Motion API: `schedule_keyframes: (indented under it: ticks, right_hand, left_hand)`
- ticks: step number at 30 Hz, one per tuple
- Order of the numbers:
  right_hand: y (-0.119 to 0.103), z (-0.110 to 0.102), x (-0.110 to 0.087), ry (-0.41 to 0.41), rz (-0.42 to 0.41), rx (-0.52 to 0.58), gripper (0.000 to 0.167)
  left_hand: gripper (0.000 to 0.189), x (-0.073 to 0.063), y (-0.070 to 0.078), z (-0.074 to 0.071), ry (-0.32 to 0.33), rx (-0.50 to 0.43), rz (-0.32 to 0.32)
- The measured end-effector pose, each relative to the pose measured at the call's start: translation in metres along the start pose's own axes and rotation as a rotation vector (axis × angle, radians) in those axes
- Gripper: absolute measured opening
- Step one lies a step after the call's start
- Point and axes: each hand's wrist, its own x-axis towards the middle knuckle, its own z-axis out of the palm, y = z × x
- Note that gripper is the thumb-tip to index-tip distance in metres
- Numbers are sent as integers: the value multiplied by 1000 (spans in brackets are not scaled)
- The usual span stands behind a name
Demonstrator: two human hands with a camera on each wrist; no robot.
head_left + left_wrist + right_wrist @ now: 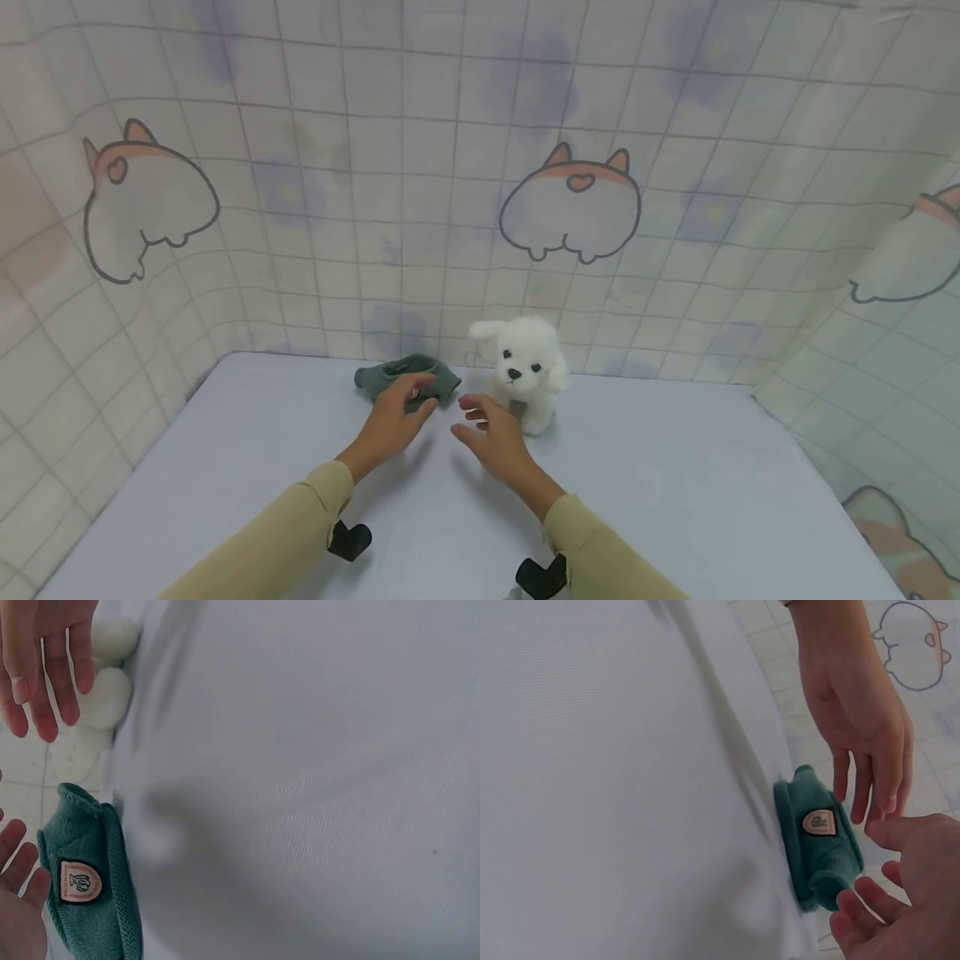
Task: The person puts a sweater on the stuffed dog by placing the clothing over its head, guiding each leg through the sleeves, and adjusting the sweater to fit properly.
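Observation:
A small green knitted garment [447,385], like a toy's sweater, lies at the back of the table. In the left wrist view a pink badge [79,882] shows on its side. My left hand [392,419] hovers right in front of the garment, fingers loosely bent and overlapping it in the head view. Beside it, my right hand [498,443] is raised with relaxed, parted fingers and nothing in them. Just behind the right hand sits a white plush dog [527,354], facing forward, a grey-green patch on its chest. Its lower body is partly hidden by that hand.
The table [675,483] has a pale, smooth top. Behind and on both sides hangs a gridded curtain [420,208] printed with cartoon animals, meeting the table's back edge close behind the dog and the garment. Black wrist mounts [349,541] hang under the sleeves.

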Motion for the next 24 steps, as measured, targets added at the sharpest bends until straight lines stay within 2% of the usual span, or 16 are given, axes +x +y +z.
schedule_keyframes:
  ticks: [5,9,15,18,24]
  right_hand:
    - [0,5,8,9,4,-34,45]
    - [-1,9,14,11,37,-46,47]
    - [-1,23,24,91,-1,-117,46]
    - [-1,29,29,124,-6,-111,47]
    - [2,32,40,142,70,-92,48]
  left_hand:
    - [38,1,-6,-8,14,28,-56]
    - [39,4,-12,-14,22,39,-88]
    - [45,8,-22,-23,64,66,-133]
    - [45,12,-27,-26,73,84,-151]
    - [44,24,-33,-27,65,136,-163]
